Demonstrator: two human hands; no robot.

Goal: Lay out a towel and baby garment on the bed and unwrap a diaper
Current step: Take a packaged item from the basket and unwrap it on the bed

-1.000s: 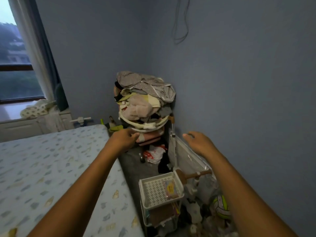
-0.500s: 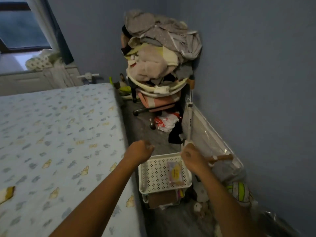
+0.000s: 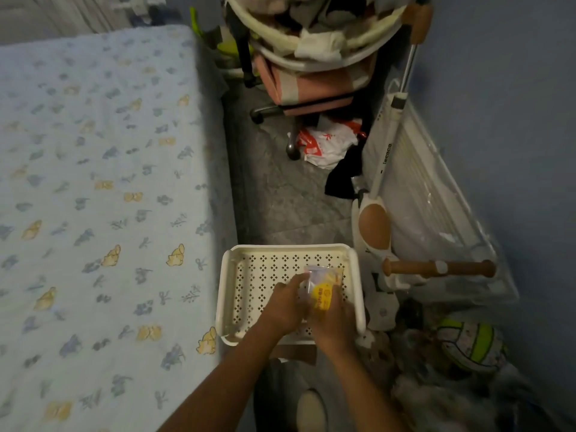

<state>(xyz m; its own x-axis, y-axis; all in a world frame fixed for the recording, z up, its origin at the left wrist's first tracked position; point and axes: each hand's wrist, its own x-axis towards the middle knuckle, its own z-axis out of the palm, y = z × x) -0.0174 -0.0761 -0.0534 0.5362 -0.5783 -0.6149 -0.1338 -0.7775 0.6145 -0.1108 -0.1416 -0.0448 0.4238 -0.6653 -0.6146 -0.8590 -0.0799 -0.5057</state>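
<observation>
A small wrapped diaper packet [image 3: 322, 285], clear plastic with a yellow label, lies in the top tray of a white perforated cart [image 3: 258, 275] beside the bed. My left hand [image 3: 285, 305] and my right hand [image 3: 332, 319] are both down in the tray, fingers closed around the packet from either side. The bed [image 3: 93, 188] with its pale blue animal-print sheet fills the left of the view and has nothing on it here. No towel or baby garment can be singled out; clothes are piled on a chair [image 3: 308, 48] at the top.
A narrow grey floor strip [image 3: 280, 194] runs between bed and wall. A white scooter with wooden handles [image 3: 383, 213] and a plastic-wrapped panel [image 3: 436, 207] lean on the right wall. A red-and-white bag [image 3: 327, 145] lies on the floor, and a green-and-white ball [image 3: 470, 344] sits at the right.
The view has tilted down from the clothes pile to the cart. Both hands dropped from mid-air into the tray and closed on the diaper packet.
</observation>
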